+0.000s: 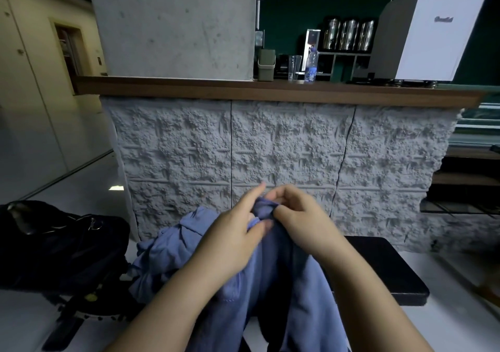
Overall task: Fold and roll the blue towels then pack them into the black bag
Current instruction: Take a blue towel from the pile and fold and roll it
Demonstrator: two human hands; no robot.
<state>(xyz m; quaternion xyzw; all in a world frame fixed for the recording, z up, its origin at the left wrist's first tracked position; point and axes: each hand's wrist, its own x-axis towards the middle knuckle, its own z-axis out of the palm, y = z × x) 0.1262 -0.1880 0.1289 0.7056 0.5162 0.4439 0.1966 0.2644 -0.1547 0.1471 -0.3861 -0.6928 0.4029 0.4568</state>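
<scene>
Ahead of you stands a rough grey stone-faced counter with a wooden top, carrying a plastic water bottle and a white machine. Below, a black bench supports your work, and the black bag slumps to its left. Your blue towels lie bunched across the bench and hang toward you. Your left hand grips one raised towel edge, index finger extended; your right hand pinches that same edge between thumb and curled fingers.
</scene>
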